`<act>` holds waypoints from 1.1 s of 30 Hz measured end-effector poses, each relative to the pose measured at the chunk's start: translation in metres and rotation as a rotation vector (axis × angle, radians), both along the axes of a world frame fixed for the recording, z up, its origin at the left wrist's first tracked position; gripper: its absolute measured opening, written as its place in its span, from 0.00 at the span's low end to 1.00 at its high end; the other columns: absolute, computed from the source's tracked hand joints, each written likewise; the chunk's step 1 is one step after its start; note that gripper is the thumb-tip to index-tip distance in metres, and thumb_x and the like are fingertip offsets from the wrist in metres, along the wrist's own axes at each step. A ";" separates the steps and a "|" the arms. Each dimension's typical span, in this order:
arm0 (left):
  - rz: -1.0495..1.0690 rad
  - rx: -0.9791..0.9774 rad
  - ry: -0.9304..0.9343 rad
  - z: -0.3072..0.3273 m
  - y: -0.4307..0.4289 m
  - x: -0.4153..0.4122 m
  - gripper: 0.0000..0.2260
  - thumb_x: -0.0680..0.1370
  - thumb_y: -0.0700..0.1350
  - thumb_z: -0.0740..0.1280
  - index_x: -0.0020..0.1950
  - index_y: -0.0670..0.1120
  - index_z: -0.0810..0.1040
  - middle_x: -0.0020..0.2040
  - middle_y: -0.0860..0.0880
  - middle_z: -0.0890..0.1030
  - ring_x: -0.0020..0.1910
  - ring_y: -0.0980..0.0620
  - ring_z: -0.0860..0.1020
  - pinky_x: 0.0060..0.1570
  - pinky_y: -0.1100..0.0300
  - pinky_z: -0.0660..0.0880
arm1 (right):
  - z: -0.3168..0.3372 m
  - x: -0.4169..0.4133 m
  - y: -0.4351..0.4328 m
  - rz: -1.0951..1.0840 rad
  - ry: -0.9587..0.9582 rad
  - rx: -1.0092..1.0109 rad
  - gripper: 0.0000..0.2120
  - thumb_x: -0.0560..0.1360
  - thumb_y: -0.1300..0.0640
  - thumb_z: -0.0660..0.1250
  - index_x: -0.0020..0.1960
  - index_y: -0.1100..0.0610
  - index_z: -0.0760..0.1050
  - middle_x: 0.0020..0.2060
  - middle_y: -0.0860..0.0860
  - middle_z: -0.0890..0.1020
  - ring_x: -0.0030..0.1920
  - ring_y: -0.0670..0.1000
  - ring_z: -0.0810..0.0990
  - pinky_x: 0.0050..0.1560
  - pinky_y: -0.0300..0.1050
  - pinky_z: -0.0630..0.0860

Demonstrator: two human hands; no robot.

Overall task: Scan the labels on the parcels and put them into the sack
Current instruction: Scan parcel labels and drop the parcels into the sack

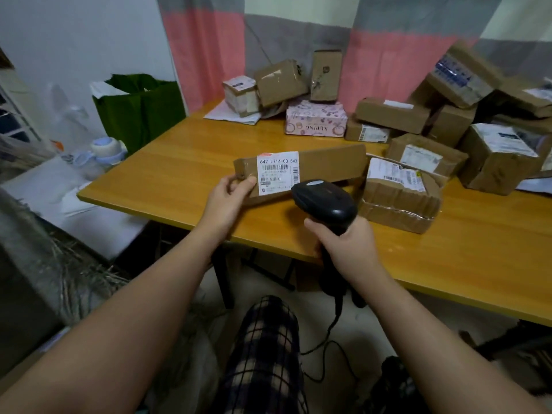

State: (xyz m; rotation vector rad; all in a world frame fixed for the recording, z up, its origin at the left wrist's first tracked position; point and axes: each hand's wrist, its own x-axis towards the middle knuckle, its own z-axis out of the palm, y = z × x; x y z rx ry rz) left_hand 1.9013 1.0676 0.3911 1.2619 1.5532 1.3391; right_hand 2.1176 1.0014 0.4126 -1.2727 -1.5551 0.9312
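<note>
Brown cardboard fills the middle of the head view: the long parcel (301,171) lies over the near part of the wooden table (179,174). Its long axis runs from nine o'clock to three o'clock, with the three o'clock end a little higher. The white label (277,171) sits at the nine o'clock end, facing up at me, its print upright.

My left hand (230,195) pinches that end, thumb on top just beside the label. My right hand (346,246) is wrapped round the handle of the black scanner (324,201), whose head comes in from five o'clock and covers the label's lower corner.

I judge the risks as these:
- **Misread:** held this close and off to one side, the scanner may miss the main barcode.
- **Sag:** gripped at one end only, the parcel may droop or swing when lifted.
- **Knock:** its far end could hit the other parcels (448,130) piled at two o'clock.

What I take for the grey woven sack (35,264) waits at eight o'clock.
</note>
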 end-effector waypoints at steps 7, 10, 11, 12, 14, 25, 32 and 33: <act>0.003 -0.001 0.034 -0.006 -0.001 -0.002 0.20 0.78 0.51 0.66 0.66 0.43 0.71 0.45 0.59 0.77 0.35 0.76 0.75 0.34 0.79 0.69 | -0.003 -0.005 -0.004 0.006 0.047 0.045 0.07 0.69 0.46 0.70 0.44 0.45 0.75 0.34 0.48 0.81 0.39 0.50 0.82 0.40 0.50 0.80; 0.008 0.007 0.017 -0.004 -0.003 -0.001 0.20 0.78 0.50 0.67 0.66 0.42 0.71 0.45 0.59 0.77 0.35 0.76 0.75 0.34 0.79 0.69 | -0.003 -0.006 -0.008 0.020 0.061 0.023 0.08 0.69 0.47 0.70 0.45 0.48 0.76 0.32 0.51 0.81 0.34 0.50 0.82 0.36 0.50 0.80; 0.006 0.007 0.012 -0.004 -0.004 -0.001 0.20 0.78 0.50 0.67 0.66 0.42 0.71 0.45 0.59 0.77 0.35 0.76 0.75 0.34 0.79 0.69 | -0.003 -0.007 -0.009 0.025 0.072 0.011 0.07 0.69 0.48 0.70 0.45 0.49 0.76 0.31 0.51 0.80 0.32 0.50 0.81 0.34 0.48 0.80; 0.001 0.003 0.009 -0.004 -0.005 -0.001 0.19 0.78 0.50 0.67 0.66 0.43 0.71 0.45 0.59 0.77 0.35 0.76 0.75 0.34 0.79 0.69 | -0.003 -0.007 -0.010 0.031 0.078 0.000 0.07 0.71 0.50 0.70 0.46 0.51 0.76 0.30 0.51 0.80 0.30 0.49 0.81 0.32 0.45 0.80; -0.001 -0.002 0.009 -0.005 -0.006 0.000 0.17 0.78 0.50 0.67 0.64 0.45 0.71 0.44 0.60 0.77 0.35 0.77 0.74 0.33 0.80 0.69 | -0.004 -0.006 -0.011 0.040 0.076 -0.013 0.06 0.73 0.53 0.71 0.47 0.53 0.77 0.28 0.50 0.79 0.29 0.48 0.80 0.31 0.42 0.79; 0.022 -0.006 0.007 -0.004 -0.006 -0.001 0.20 0.77 0.52 0.68 0.65 0.45 0.72 0.43 0.60 0.78 0.36 0.77 0.75 0.32 0.80 0.68 | -0.004 0.000 -0.019 0.034 0.057 -0.020 0.07 0.73 0.53 0.71 0.45 0.57 0.78 0.27 0.49 0.79 0.27 0.47 0.80 0.29 0.38 0.76; 0.012 0.004 -0.014 -0.004 -0.004 0.000 0.22 0.77 0.47 0.70 0.67 0.42 0.69 0.45 0.58 0.78 0.35 0.75 0.76 0.33 0.80 0.69 | -0.007 0.000 -0.024 0.027 0.018 0.033 0.06 0.72 0.52 0.71 0.40 0.54 0.77 0.26 0.50 0.79 0.26 0.48 0.80 0.29 0.41 0.78; 0.008 0.004 -0.017 -0.004 -0.003 -0.001 0.23 0.76 0.46 0.70 0.68 0.41 0.69 0.46 0.57 0.79 0.37 0.74 0.77 0.34 0.79 0.70 | -0.007 0.000 -0.024 0.023 0.013 0.028 0.06 0.72 0.52 0.71 0.40 0.54 0.77 0.26 0.50 0.79 0.27 0.48 0.80 0.29 0.41 0.78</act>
